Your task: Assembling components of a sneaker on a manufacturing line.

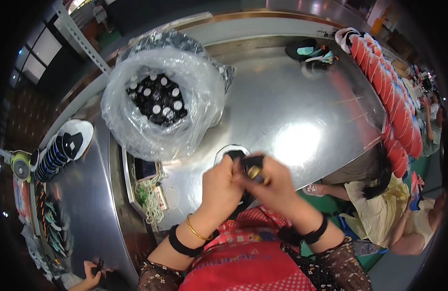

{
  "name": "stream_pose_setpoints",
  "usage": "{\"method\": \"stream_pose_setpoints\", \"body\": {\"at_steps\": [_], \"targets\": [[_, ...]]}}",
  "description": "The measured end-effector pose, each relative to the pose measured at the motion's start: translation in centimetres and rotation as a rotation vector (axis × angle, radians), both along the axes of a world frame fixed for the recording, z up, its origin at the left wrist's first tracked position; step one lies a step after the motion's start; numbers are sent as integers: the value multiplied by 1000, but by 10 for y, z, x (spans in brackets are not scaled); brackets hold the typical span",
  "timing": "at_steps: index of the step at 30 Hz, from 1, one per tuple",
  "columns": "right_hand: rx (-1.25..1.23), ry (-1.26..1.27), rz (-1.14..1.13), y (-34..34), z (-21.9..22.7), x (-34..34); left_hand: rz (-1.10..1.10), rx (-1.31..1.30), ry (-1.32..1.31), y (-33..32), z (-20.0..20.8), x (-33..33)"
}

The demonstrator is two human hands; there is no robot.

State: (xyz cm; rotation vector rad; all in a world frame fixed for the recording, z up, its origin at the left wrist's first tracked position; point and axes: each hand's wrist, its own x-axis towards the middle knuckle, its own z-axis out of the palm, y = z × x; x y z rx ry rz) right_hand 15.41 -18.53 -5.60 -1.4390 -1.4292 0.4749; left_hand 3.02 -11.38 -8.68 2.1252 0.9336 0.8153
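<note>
Counted are the person's own two bare hands (223, 186) (276, 182), two black fabric armbands (184, 244) (317, 232), one yellow metal bangle (192, 230) and one open-mouthed clear plastic bag (200, 80).

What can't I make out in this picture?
All in the head view:
Dark piece: mostly covered by the left hand and right hand.
Gold-coloured thing at the right hand's fingers: blurred, exact kind unclear.
Lower contents of the clear bag: under the black pieces on top.
Co-worker's arm: cut off by the lower edge.

Lettering marks the red apron (238, 268) and pale back panel (292, 28) (neither legible).
</note>
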Motion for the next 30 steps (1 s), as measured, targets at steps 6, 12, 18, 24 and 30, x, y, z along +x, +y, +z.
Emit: {"method": "stream_pose_setpoints", "body": {"at_steps": [6,12,18,24,30], "targets": [[-55,360,-269,16,-21,13,-48,-1013,-525,3,31,2],[444,-453,-555,6,-13,34,62,-919,-557,6,20,1],[164,-422,-353,4,-26,14,-55,-835,-522,-1,13,2],[-92,443,-160,-4,-24,1,-23,-949,-611,0,17,0],[-52,-115,-211,-7,-26,10,-43,-934,-643,3,17,-5]]}}
